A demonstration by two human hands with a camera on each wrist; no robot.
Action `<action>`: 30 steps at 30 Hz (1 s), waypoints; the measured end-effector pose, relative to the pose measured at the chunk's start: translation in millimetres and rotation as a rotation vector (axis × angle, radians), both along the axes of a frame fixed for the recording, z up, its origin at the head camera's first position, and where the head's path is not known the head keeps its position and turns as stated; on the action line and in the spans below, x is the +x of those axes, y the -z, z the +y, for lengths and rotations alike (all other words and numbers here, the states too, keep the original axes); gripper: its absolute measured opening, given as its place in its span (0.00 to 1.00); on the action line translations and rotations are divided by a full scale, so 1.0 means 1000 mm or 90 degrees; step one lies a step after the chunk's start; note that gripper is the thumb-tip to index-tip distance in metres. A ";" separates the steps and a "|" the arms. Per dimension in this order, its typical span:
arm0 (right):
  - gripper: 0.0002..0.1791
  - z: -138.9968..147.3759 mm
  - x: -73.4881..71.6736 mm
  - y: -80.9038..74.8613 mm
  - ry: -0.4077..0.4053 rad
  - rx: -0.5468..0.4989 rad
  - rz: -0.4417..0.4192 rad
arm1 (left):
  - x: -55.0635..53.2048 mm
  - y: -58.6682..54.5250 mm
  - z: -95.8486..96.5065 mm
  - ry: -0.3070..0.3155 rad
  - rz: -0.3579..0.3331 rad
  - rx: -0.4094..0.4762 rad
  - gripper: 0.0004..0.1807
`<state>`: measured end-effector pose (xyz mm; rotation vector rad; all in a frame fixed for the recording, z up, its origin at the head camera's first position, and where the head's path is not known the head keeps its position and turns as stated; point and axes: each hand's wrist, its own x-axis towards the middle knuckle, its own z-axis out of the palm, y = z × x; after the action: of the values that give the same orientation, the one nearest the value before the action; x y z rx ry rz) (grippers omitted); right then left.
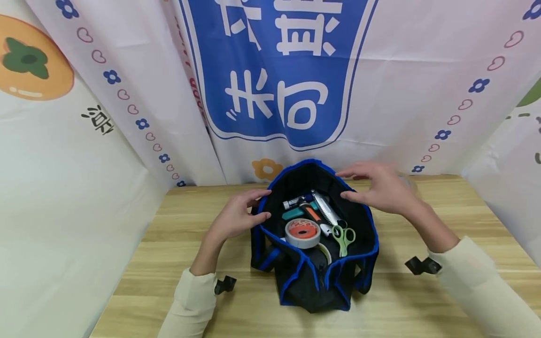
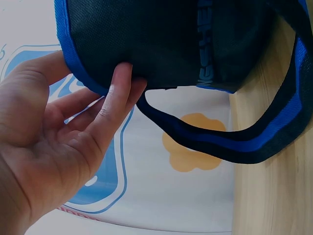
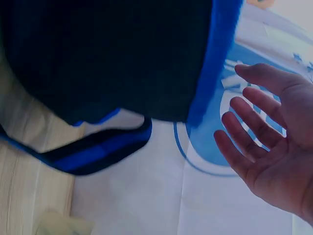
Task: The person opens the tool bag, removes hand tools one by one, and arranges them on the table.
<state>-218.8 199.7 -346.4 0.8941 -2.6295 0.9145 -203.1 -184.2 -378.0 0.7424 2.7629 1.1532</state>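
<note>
A black tool bag with blue trim (image 1: pixel 313 293) stands with its mouth open on the table. My left hand (image 1: pixel 238 213) pinches its left rim; in the left wrist view the thumb passes behind the blue edging (image 2: pixel 68 41) while fingers (image 2: pixel 117 90) lie against the outer wall. On the opposite side, my right hand (image 1: pixel 382 188) is spread by the right rim, and in the right wrist view its relaxed fingers (image 3: pixel 244 127) hold nothing. Inside the bag lie green scissors (image 1: pixel 344 239), a tape roll (image 1: pixel 302 234), a folding saw (image 1: pixel 325 206) and an orange-and-black handled tool (image 1: pixel 313 213).
The bag rests on a wood-grain table (image 1: pixel 177 253), close to a printed cloth backdrop (image 1: pixel 380 117) at the rear. Strap handles (image 2: pixel 234 144) hang in loops at the bag's sides. More cloth (image 1: pixel 76 188) encloses the left side.
</note>
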 end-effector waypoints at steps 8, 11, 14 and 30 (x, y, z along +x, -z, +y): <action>0.23 -0.027 -0.008 0.008 -0.075 0.012 -0.061 | -0.001 0.002 -0.001 -0.001 0.001 0.004 0.30; 0.23 -0.036 -0.009 0.012 -0.094 0.025 -0.083 | -0.001 0.002 -0.001 0.000 0.000 0.003 0.30; 0.22 -0.045 -0.009 0.016 -0.111 0.057 -0.103 | -0.001 0.001 -0.001 0.000 -0.001 0.001 0.30; 0.20 -0.074 -0.007 0.053 -0.251 0.105 -0.203 | -0.002 0.002 -0.001 -0.002 -0.004 -0.004 0.31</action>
<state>-226.3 125.6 -399.2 1.4561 -2.8831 1.0104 -205.4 -185.1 -380.2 0.7335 2.7622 1.1438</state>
